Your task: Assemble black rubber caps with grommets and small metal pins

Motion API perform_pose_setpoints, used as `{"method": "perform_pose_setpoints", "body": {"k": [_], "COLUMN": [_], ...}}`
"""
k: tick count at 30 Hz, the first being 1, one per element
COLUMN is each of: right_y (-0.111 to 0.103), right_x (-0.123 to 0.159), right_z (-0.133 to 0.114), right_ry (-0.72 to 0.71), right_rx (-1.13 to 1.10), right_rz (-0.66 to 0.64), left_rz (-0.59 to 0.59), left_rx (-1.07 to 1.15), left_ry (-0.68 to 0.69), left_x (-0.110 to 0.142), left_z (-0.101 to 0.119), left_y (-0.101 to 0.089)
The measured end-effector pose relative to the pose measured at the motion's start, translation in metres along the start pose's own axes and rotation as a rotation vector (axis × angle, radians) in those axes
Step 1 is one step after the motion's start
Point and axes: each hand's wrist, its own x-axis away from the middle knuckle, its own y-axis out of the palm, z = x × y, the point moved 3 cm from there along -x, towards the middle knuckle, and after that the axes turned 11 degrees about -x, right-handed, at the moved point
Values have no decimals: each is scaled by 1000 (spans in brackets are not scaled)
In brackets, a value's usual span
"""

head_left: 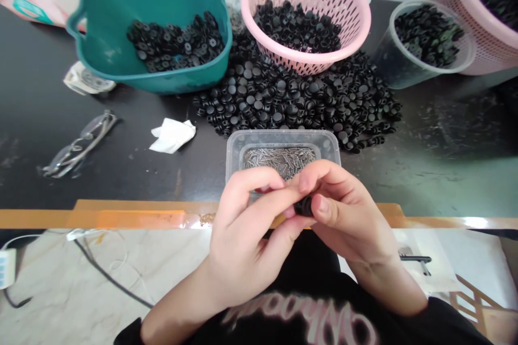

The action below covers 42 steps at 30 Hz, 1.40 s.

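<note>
My left hand (pixel 254 226) and my right hand (pixel 348 215) meet in front of my chest, near the table edge. Between their fingertips is a small round black plastic cord lock (pixel 303 206), pinched from both sides and partly covered by the fingers. Just beyond my hands sits a clear plastic box (pixel 283 137) with many small metal springs (pixel 279 160) in it; my fingers hide its near side. Behind the box spreads a large heap of black cord locks (pixel 291 99) with round caps.
Behind the heap stand a green basin (pixel 117 11) and a pink basket (pixel 352 27), both holding black parts. At right are a clear tub (pixel 399 59) and another pink basket (pixel 477 27). Glasses (pixel 81 143), a white tissue (pixel 173 135) and a whitish round object (pixel 89 80) lie left.
</note>
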Motion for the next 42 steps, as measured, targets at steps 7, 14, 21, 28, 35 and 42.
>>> {"method": "perform_pose_setpoints", "body": {"k": [7,14,21,28,35,42], "right_y": [-6,7,-5,-13,-26,-50], "right_x": [-9,-6,-35,-91,-184,-235], "right_z": [-2,2,-48,-99,-147,-143], "right_ry": [-18,-104,-312,-442,-356,197], "right_rx": [20,37,656,1437,1947,2043], "right_rz": [15,-33,89,68,326,240], "left_rz": [-154,-334,-177,63,-464,-671], "left_rx": [34,578,364,-350,-730,-769], "left_ry": [-140,-490,-297,-261,-502,-455], "left_x": [-1,8,-15,-111,-185,-200], "left_z": [-7,-7,-28,-110,-187,-217], "left_y": [4,28,1,-52,-56,-38]}}
